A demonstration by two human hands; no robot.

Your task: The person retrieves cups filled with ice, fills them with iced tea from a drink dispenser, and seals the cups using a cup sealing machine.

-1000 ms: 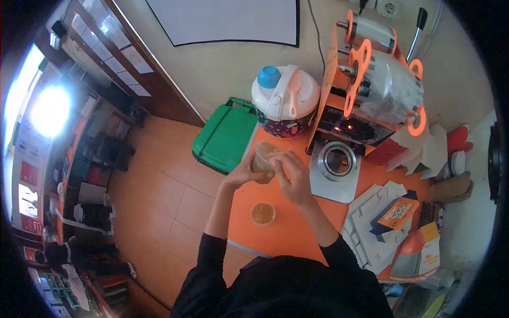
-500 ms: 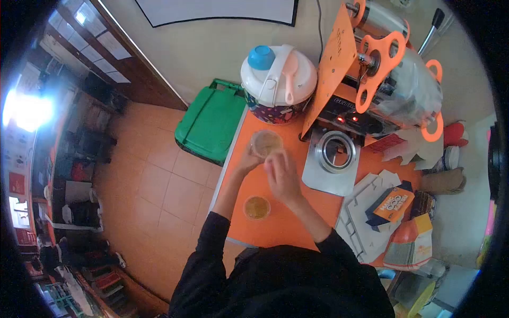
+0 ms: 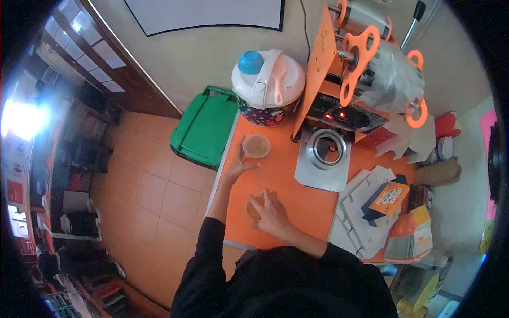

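Note:
A clear plastic cup [image 3: 258, 147] with pale contents stands on the orange tabletop [image 3: 302, 222]. Beside it is my left hand [image 3: 235, 165], thumb and fingers spread apart; its fingertips are close to the cup's left side, and I cannot tell whether they touch. Nearer my body, my right hand [image 3: 272, 216] has its fingers around the rim of a second plastic cup [image 3: 253, 211], which has yellowish-brown contents. The fingers cover part of that cup.
A cup sealing machine [image 3: 344, 108] with a film roll and a metal cup holder [image 3: 327, 150] stands to the right. Behind are a white-lidded rice cooker [image 3: 268, 85] and a green bin [image 3: 204, 127]. Folded cartons [image 3: 366, 212] and paper packaging [image 3: 411, 238] lie at right.
My right hand has come away from the far cup and moved toward my body onto the nearer cup. My left hand has opened beside the far cup. The view has shifted slightly.

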